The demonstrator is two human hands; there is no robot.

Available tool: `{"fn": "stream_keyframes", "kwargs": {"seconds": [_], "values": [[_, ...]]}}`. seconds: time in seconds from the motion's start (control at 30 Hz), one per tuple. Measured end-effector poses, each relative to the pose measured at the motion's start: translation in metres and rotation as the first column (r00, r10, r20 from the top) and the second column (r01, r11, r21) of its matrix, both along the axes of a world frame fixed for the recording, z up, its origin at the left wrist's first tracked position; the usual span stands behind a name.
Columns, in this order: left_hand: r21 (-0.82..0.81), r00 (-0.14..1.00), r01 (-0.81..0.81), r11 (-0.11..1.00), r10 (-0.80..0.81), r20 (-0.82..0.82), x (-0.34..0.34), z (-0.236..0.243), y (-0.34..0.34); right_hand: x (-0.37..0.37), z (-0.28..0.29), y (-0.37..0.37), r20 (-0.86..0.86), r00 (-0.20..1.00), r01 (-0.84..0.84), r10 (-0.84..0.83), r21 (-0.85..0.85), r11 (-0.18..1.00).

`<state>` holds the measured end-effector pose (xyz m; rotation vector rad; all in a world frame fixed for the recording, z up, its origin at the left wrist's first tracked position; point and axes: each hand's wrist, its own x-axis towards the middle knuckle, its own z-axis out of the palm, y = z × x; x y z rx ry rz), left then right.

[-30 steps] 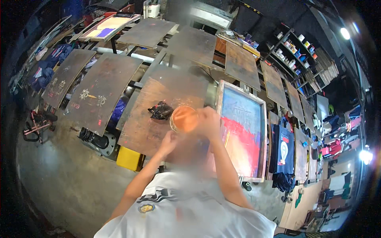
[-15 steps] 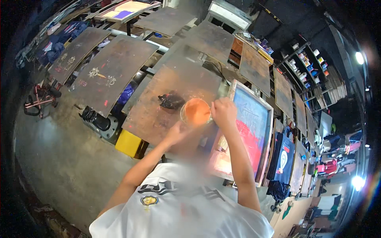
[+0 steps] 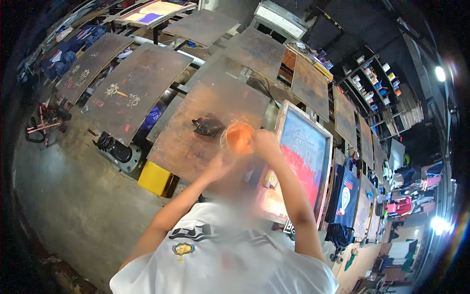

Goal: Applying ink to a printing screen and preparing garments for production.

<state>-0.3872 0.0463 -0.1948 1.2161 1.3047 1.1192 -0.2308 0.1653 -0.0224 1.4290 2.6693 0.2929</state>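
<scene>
A round container (image 3: pixel 223 142) with orange ink (image 3: pixel 240 136) in it is tilted so that its mouth faces me, over the brown board in front of me. My left hand (image 3: pixel 218 167) is closed around its lower left side. At the right rim is my right hand (image 3: pixel 266 143), fingers closed and partly over the mouth; whatever they hold is hidden. A crumpled black plastic piece (image 3: pixel 208 126) lies on the board, left of the container. To the right of my right hand leans a framed printing screen (image 3: pixel 306 132) with blue mesh and red and orange ink.
The brown board (image 3: pixel 181 147) is one of several flat printing boards in rows. A yellow box (image 3: pixel 155 178) and a black machine part (image 3: pixel 116 148) stand at its left edge. Dark printed shirts (image 3: pixel 345 193) lie to the right. Shelves of pots (image 3: pixel 374 81) stand far right.
My right hand has moved slightly left, from outside the rim to partly over the container's mouth. My left hand stays at the container's side. The whole view has shifted a little.
</scene>
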Motion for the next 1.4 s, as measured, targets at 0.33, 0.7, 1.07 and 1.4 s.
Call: {"fn": "stream_keyframes", "kwargs": {"seconds": [0.33,0.7,1.07,1.4], "values": [[0.010,0.996,0.071,0.997,-0.070,-0.049,-0.006,0.024,-0.007,0.003,0.010,0.002,-0.229,0.973,-0.023,0.032,0.042,0.999],[-0.040,0.997,0.068,0.997,-0.066,0.029,-0.004,0.014,-0.007,-0.006,0.005,0.004,-0.267,0.958,-0.069,0.106,0.146,0.987],[-0.119,0.998,0.067,0.991,-0.066,0.009,-0.002,0.019,-0.010,-0.002,-0.011,0.014,-0.278,0.958,-0.051,0.068,0.070,0.996],[-0.112,0.991,-0.045,0.993,0.059,0.124,0.015,0.006,-0.020,-0.026,-0.002,0.013,-0.375,0.926,0.039,-0.045,-0.024,0.999]]}}
